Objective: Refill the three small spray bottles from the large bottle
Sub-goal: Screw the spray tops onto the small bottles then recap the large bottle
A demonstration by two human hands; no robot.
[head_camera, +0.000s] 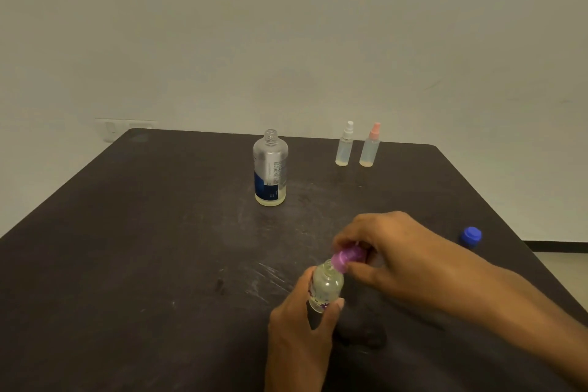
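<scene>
Spray bottles number three: a purple-topped bottle (326, 291) is held above the near part of the counter (159, 248); a white-topped bottle (344, 146) and a pink-topped bottle (370, 147) stand side by side near the far edge. One large bottle (270, 169) stands uncapped near the far edge, left of that pair, nearly empty. One blue cap (471, 235) lies by the right edge. The left hand (302, 321) grips the held bottle, fingers curled round it; the right hand (388, 251) pinches the purple spray top (345, 259) at its open neck. The tilted, uncapped bottle could spill, or the top's tube could drip onto the counter.
</scene>
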